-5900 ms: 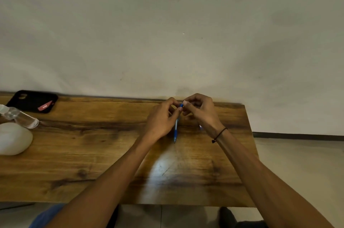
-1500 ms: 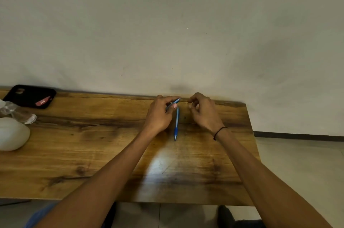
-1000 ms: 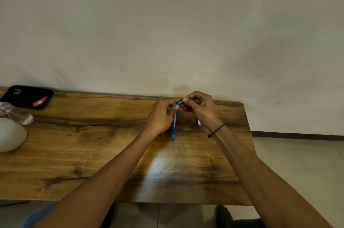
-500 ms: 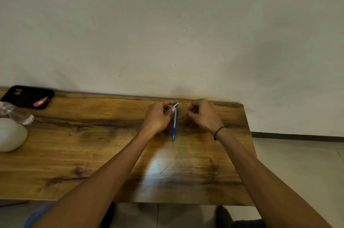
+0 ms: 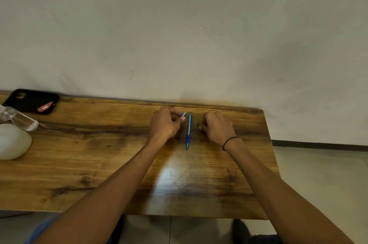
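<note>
Blue pen (image 5: 188, 131) is seen in the head view lying flat on the wooden table (image 5: 99, 154), near its far edge and between the two hands, with its length running from the wall side towards the person. It is touched by neither hand. A small light-blue piece (image 5: 183, 114) is pinched between the thumb and forefinger of the left hand (image 5: 166, 124), just left of the pen's far end, and the other fingers of that hand are curled in. The right hand (image 5: 217, 126) is set down just right of the pen with its fingers curled under; whether anything is held in it cannot be told. A thin black band (image 5: 230, 142) is worn on the right wrist. At the table's far left a black phone case (image 5: 31, 101), a clear bottle (image 5: 19, 119) and a white rounded object (image 5: 13, 142) are found, well apart from the hands.
</note>
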A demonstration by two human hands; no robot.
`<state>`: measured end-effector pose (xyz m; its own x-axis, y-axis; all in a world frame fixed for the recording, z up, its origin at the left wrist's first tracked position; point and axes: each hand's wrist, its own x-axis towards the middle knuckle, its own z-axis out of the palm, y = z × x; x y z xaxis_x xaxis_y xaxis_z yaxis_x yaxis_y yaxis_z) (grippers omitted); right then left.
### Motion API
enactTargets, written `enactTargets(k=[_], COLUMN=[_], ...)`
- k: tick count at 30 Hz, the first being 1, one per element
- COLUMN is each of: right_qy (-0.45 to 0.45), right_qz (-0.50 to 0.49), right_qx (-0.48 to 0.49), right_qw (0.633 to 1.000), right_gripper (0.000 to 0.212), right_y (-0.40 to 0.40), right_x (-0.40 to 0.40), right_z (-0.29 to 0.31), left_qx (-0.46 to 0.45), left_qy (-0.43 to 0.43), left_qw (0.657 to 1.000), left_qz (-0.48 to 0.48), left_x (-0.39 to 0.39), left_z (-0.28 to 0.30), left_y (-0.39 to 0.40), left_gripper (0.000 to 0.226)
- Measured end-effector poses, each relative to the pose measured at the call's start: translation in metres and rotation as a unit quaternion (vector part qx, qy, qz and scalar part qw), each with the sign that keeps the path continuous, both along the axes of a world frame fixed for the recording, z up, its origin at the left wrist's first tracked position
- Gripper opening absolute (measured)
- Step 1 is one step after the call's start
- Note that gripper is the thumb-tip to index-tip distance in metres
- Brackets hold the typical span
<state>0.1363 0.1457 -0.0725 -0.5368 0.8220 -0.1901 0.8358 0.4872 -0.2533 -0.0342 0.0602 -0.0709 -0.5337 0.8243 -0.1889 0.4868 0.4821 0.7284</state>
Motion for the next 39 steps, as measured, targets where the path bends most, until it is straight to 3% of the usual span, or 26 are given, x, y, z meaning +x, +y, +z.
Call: enactTargets(k=[11,17,21,28,31,35,39], right_qy=[0.069,0.019,0.0,0.052,0.098,0.156,0.178], right_qz=[-0.143,-0.149,-0.154,-0.186,-0.17,-0.11,-0.07], right_qx=[-0.017,-0.002,-0.015,-0.039,-0.017,-0.001,0.045], right_qw=[0.987,0.989,0.988,0.981,0.98,0.982,0.981], right_gripper=[0.022,0.035,0.026,0.026,0.017,0.017,0.018], right_y=[0.01,0.005,0.004,0.006,0.0,-0.011,-0.016], right_x=[0.009,0.012,0.014,0.015,0.01,0.003,-0.002], right_z=[0.014,0.016,0.014,0.018,0.022,0.03,0.033], left_qx=[-0.004,-0.001,0.012,0.071,0.102,0.125,0.133], left_qy=[0.04,0.072,0.07,0.111,0.037,-0.218,-0.288], left_qw=[0.999,0.997,0.997,0.991,0.994,0.967,0.948], left_qz=[-0.018,-0.018,-0.015,0.011,0.002,0.029,0.033], left_x=[0.002,0.012,0.014,0.015,0.023,0.03,0.029], left_z=[-0.011,-0.011,-0.01,-0.004,0.004,0.012,0.015], left_y=[-0.004,-0.002,0.0,0.004,0.011,0.018,0.017], left_gripper=[0.025,0.03,0.03,0.028,0.03,0.023,0.011])
